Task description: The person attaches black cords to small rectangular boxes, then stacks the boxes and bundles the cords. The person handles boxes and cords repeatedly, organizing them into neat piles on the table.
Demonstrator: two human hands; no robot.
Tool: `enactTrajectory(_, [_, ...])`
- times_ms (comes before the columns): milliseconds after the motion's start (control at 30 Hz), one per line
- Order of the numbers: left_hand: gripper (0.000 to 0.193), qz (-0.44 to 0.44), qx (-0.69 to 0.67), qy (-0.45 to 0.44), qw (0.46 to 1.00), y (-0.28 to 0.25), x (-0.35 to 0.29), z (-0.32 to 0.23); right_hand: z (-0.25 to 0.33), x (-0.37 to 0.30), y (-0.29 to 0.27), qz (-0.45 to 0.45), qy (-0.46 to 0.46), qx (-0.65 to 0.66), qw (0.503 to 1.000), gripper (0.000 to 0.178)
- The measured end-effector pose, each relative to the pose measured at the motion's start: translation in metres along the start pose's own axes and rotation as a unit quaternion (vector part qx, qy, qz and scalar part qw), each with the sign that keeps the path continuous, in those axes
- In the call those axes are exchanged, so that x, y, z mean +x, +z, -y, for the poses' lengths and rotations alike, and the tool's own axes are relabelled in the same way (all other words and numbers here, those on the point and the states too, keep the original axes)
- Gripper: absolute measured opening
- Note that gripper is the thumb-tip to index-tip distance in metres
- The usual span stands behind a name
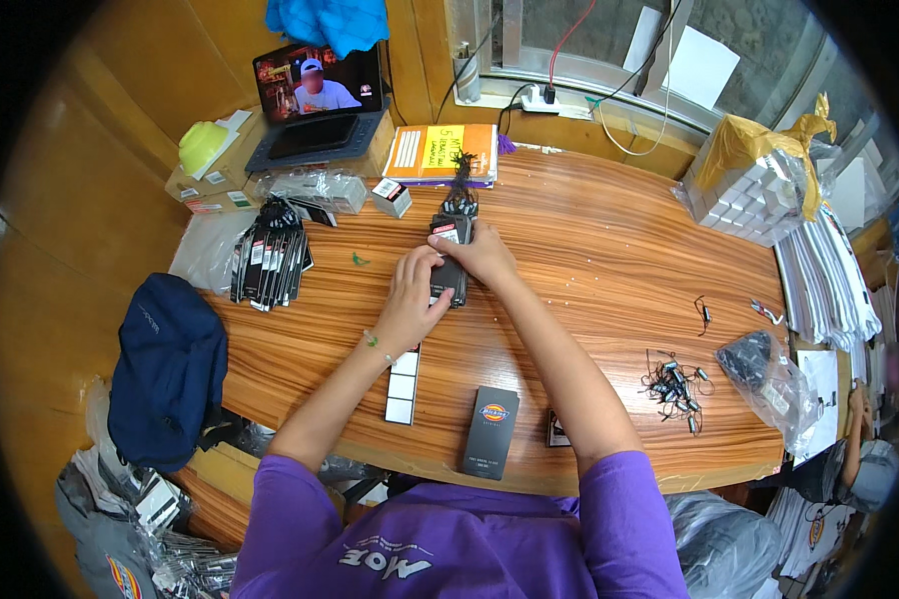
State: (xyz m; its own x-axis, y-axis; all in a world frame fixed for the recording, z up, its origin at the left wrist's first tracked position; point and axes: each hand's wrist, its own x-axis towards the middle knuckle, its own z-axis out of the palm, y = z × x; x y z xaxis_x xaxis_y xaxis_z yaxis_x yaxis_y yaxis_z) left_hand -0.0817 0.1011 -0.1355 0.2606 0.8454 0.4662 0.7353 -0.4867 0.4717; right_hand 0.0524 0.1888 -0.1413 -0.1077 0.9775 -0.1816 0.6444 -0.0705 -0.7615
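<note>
A stack of dark hang tags [448, 284] lies on the wooden table, its black strings [458, 190] stretched away from me at the top. My left hand [411, 292] grips the stack at its left side and near end, fingers bent over it. My right hand [483, 256] holds the upper right edge, thumb across the top tag beside a red-and-white label. Below my left wrist is a strip of white stickers [401, 391], partly hidden by it. A dark grey tag [489, 432] lies nearer me; another small tag [556, 431] shows partly beside my right forearm.
Strung tags [268, 264] are piled at left, near a navy bag [170, 369]. Loose black string loops [675, 387] and a plastic bag [769, 374] lie at right. Behind stand a tablet [320, 85], notebooks [440, 152] and a wrapped block of white boxes [754, 180]. Paper stacks [824, 275] line the right edge.
</note>
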Motion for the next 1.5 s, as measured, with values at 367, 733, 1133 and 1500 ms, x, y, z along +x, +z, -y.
enactTrajectory(367, [0.037, 0.024, 0.055, -0.003, 0.998, -0.001, 0.001, -0.008, -0.021, 0.013, -0.01, 0.05, 0.006, 0.227, 0.973, 0.088])
enactTrajectory(733, [0.027, -0.039, -0.017, -0.042, 0.998, -0.035, 0.008, 0.002, -0.047, -0.085, -0.124, 0.04, -0.008, 0.194, 0.98, 0.058])
enactTrajectory(1133, [0.029, -0.297, -0.042, -0.193, 0.934, -0.156, -0.046, 0.162, -0.185, -0.268, -0.167, -0.229, -0.025, 0.356, 0.906, 0.024])
enactTrajectory(1500, [0.041, -0.065, 0.334, -0.387, 0.857, -0.151, 0.061, 0.208, -0.224, -0.265, -0.138, -0.317, 0.011, 0.358, 0.878, 0.012])
